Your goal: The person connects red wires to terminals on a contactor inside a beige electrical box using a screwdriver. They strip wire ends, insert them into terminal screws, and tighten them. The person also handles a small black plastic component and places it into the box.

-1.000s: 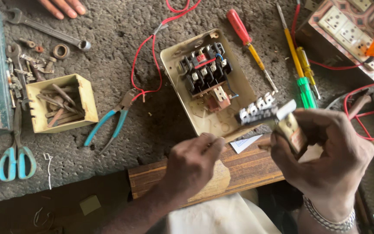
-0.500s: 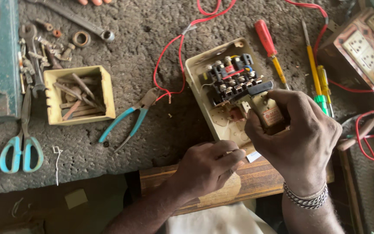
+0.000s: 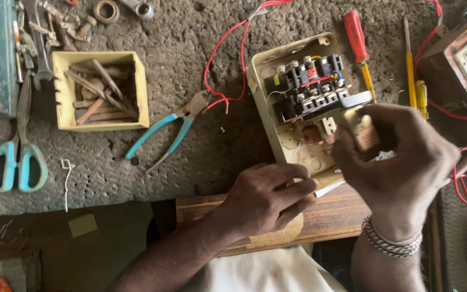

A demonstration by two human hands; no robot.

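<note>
The person's right hand (image 3: 401,162) is closed around a small part (image 3: 360,130), grey on top and tan below. The hand holds it just over the lower right side of an open cream box (image 3: 277,135), right beside the black switch block (image 3: 312,86) inside. Holding it there lines the part up with the space under the block.

The left hand (image 3: 268,197) is curled, with its fingertips on the near edge of the box. It holds nothing. It looks like it presses the box down so it will not slide on the rough table (image 3: 190,151).

The box lies flat near the table's front edge, close to the person, so both hands can get to it. A red wire (image 3: 228,59) runs from it up the table.

Tools lie close by. Blue pliers (image 3: 166,132) are just left of the box. A red screwdriver (image 3: 359,46) and a yellow screwdriver (image 3: 409,62) lie to its right. Further left stands a yellow tray (image 3: 139,92) of old metal bits, and blue scissors (image 3: 14,162) lie near the left edge.
</note>
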